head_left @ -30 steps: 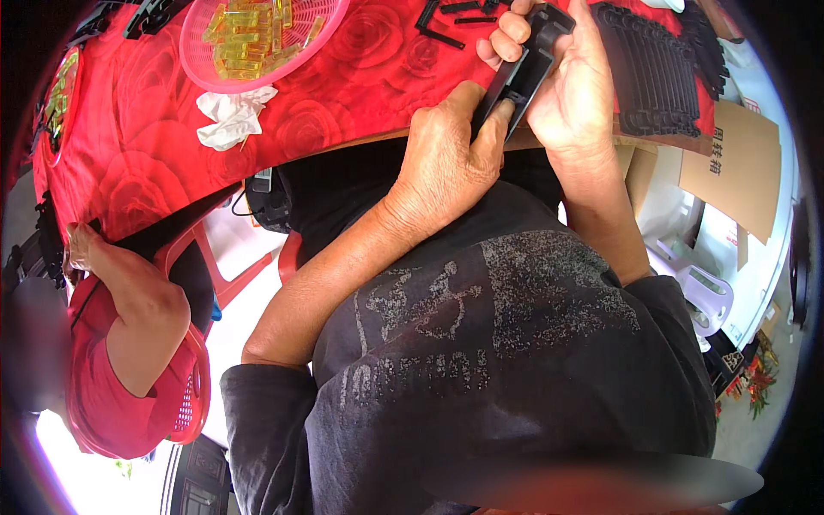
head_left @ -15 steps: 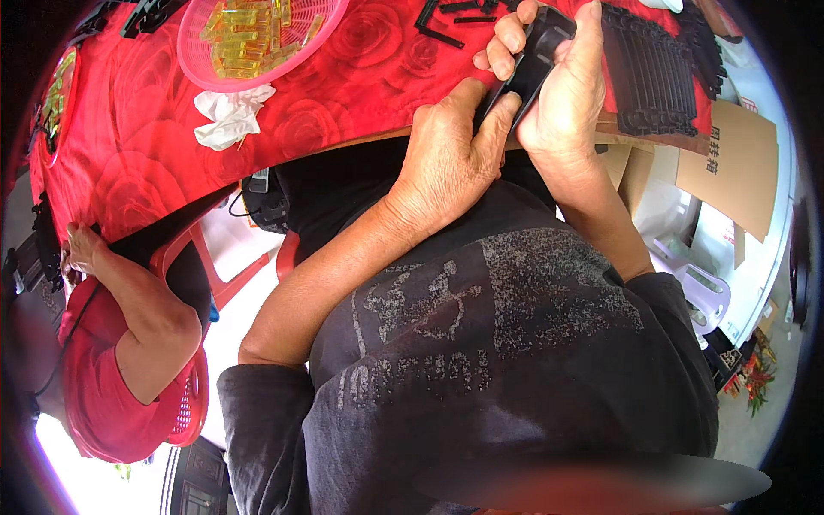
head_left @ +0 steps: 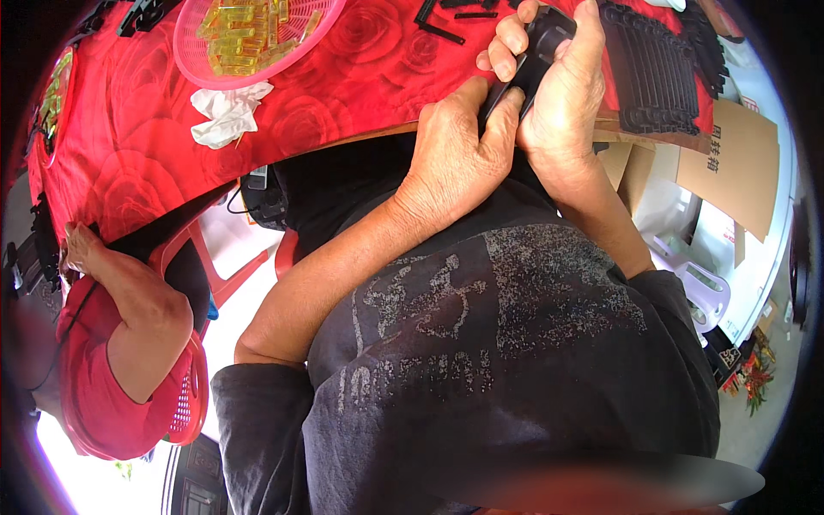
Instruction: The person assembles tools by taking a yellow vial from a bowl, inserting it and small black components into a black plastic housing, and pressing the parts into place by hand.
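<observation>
A black elongated plastic part (head_left: 534, 67), its exact kind unclear, is tilted between my two hands over the near edge of the table. My right hand (head_left: 568, 99) wraps round its upper part, thumb on one side and fingers on the other. Lower down, my left hand (head_left: 463, 142) pinches its near end with the thumb pressed on top. The fingertips of the left hand are partly hidden behind the part. Just right of my hands lies a row of slim black plastic strips (head_left: 654, 73), packed side by side.
On the red rose-patterned tablecloth (head_left: 300, 124) stand a pink basket (head_left: 283, 67) of yellow translucent pieces and a crumpled white tissue (head_left: 225, 116). Loose black pieces (head_left: 439, 30) lie beyond. A co-worker in red (head_left: 129, 343) sits at left. Cardboard (head_left: 730, 172) is at right.
My hands keep the same hold on the black part and have barely moved. The co-worker's arm and body have shifted slightly left.
</observation>
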Tool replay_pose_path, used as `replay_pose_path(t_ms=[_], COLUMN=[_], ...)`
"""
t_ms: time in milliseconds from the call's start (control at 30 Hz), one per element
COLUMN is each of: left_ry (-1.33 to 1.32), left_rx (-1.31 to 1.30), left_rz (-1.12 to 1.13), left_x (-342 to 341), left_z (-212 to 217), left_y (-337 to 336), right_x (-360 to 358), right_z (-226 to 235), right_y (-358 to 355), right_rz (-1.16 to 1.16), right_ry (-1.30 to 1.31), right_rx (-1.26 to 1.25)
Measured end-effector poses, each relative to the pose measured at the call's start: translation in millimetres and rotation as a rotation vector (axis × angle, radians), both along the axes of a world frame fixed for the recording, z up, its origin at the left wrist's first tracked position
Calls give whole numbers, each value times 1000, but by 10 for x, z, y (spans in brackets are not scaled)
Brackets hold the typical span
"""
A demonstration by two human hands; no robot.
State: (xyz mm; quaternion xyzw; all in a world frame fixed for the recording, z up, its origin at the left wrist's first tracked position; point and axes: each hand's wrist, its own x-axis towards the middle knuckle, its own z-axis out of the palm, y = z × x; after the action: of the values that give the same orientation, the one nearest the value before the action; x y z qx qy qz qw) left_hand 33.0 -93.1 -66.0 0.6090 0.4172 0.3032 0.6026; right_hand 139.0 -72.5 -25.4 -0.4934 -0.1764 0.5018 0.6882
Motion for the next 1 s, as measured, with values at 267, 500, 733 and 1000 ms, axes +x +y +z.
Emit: replay_pose_path(t_ms=[267, 500, 733, 1000], left_ry=[-43, -118, -162, -210], left_rx=[-212, -298, -239, -310], left_rz=[39, 65, 48, 54], left_x=[-46, -59, -38, -60], left_z=[98, 124, 52, 76], left_y=[58, 55, 77, 150], right_x=[-36, -67, -34, -94], right_z=[-50, -79, -75, -54], right_y=[16, 22, 36, 45], right_rz=[-42, -14, -19, -7], right_ry=[-33, -16, 33, 2], right_rx=[-47, -3, -62, -109])
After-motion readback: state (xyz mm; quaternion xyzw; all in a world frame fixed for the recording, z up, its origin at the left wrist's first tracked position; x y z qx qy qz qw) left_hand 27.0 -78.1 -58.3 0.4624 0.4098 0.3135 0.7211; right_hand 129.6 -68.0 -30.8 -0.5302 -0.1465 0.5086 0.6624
